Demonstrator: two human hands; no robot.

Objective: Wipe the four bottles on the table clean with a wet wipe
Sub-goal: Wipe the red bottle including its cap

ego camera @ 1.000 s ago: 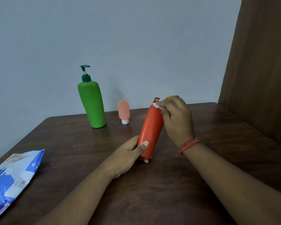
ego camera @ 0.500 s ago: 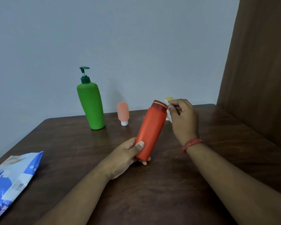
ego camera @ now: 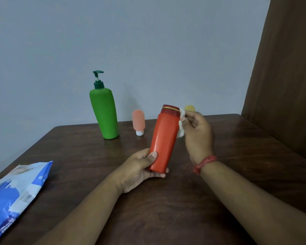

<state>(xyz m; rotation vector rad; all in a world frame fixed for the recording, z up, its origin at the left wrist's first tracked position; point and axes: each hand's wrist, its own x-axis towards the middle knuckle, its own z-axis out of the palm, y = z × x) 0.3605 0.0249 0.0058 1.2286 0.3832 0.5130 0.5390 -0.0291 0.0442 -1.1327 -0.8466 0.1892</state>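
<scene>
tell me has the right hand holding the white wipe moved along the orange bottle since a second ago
Yes. The right hand with the white wipe came off the cap onto the orange bottle's right side.

Smooth, slightly glossy plastic orange bottle [ego camera: 163, 140] meets a soft, crumpled white wipe [ego camera: 181, 124] beside its cap. Beyond the grip, a matt green pump bottle [ego camera: 104, 114] stands on a dark, polished wood-grain table [ego camera: 166, 209]; left, a shiny film packet [ego camera: 12, 197].

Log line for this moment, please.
left hand grips orange bottle base | right hand presses wet wipe near cap | green bottle standing
</scene>
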